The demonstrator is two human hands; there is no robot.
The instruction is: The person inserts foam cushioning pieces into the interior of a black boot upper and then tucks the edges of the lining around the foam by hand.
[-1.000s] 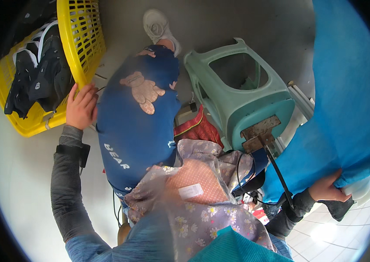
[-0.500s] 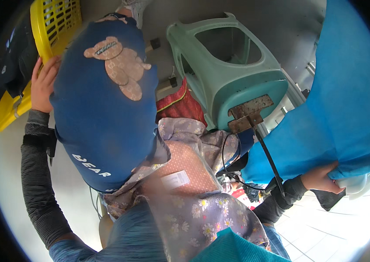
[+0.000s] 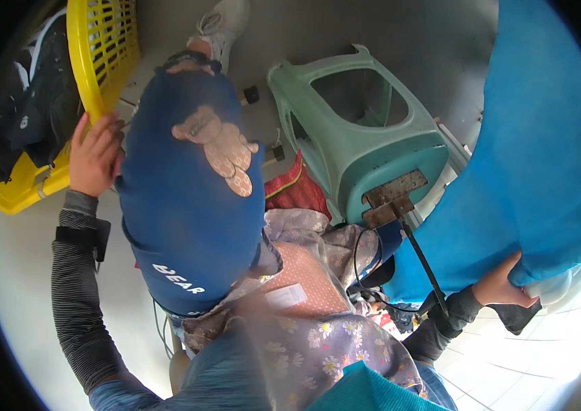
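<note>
At the left, my left hand [image 3: 95, 154] curls its fingers over the near rim of a yellow plastic basket [image 3: 79, 68], which has slotted walls. Dark garments [image 3: 43, 103] lie in the basket. Over at the lower right, my right hand [image 3: 505, 284] closes on the lower edge of a large bright blue cloth [image 3: 537, 151]. A pale, smooth rounded object [image 3: 558, 291] shows beneath that edge, beside my fingertips; what it is I cannot tell. Between my hands is my leg in dark blue trousers [image 3: 187, 171] with a bear print, and a flowered apron [image 3: 331, 342] covers my lap.
A green plastic stool [image 3: 372, 147] lies tipped beyond my lap. Before its seat is a rusty metal bracket [image 3: 396, 195] on a dark rod, with a thin black cable [image 3: 357, 257] beside it. Red fabric [image 3: 297, 188] lies next to the stool. My white shoe [image 3: 225, 27] stands ahead.
My left hand has shifted right and lower in the view, still at the basket's rim. My leg, the basket and the stool also sit lower now. The right hand has barely moved.
</note>
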